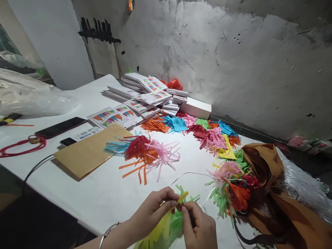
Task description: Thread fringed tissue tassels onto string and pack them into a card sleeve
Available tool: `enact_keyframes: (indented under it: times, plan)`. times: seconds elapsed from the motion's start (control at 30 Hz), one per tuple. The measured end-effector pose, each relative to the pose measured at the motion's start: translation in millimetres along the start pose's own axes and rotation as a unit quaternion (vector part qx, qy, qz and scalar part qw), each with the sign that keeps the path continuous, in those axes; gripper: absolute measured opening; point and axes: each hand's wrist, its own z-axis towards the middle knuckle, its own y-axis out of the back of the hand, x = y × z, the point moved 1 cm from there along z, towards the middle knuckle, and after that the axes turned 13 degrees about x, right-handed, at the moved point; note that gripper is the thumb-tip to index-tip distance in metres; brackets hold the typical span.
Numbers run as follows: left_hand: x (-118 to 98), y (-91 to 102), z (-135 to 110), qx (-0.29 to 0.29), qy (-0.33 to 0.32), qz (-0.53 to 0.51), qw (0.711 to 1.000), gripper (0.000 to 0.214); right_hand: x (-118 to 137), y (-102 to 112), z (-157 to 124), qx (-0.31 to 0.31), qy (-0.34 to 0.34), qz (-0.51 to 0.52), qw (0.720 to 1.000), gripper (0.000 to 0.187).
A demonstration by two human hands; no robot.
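My left hand, with a silver bangle on its wrist, pinches a yellow tissue-paper tassel near its top, and a short yellow end sticks up past the fingers. Close against it, my right hand has its thumb and index finger closed at the same spot; what they pinch is hidden. A light green tassel hangs under both hands. Thin white string runs from beside the hands to a bunch of pink, green and orange tassels at the right.
Fringed paper pieces line the table's back edge. Mixed tassels lie mid-table beside a brown envelope and a phone. Printed cards are stacked behind. Brown cloth and clear plastic lie right.
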Motion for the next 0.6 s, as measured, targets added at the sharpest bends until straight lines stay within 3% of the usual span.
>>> enact_keyframes:
  times: [0.07,0.13,0.27,0.37,0.5,0.6]
  plan:
    - [1.9,0.7,-1.4,0.006,0.003,0.046,0.999,0.017,0.6,1.5,0.4,0.008,-0.012,0.022,1.000,0.034]
    - [3.0,1.5,-2.6,0.013,-0.003,0.086,0.996,0.015,1.2,2.3,1.1,0.014,-0.065,0.081,0.995,0.034]
    - [0.9,2.9,-4.4,0.017,-0.030,0.169,0.985,0.016,1.3,-0.6,3.1,0.045,-0.161,0.281,0.945,0.060]
    - [-4.1,2.9,-4.9,0.034,-0.072,0.240,0.968,0.021,-1.6,-3.4,4.4,0.062,-0.162,0.350,0.921,0.054]
    - [-3.9,3.2,-2.7,0.047,-0.108,0.311,0.943,0.022,-12.8,-11.5,7.8,0.080,-0.142,0.338,0.927,0.045]
    - [9.7,2.8,1.3,0.031,-0.086,0.345,0.934,0.019,-24.4,-21.2,18.1,0.076,-0.118,0.334,0.932,0.040]
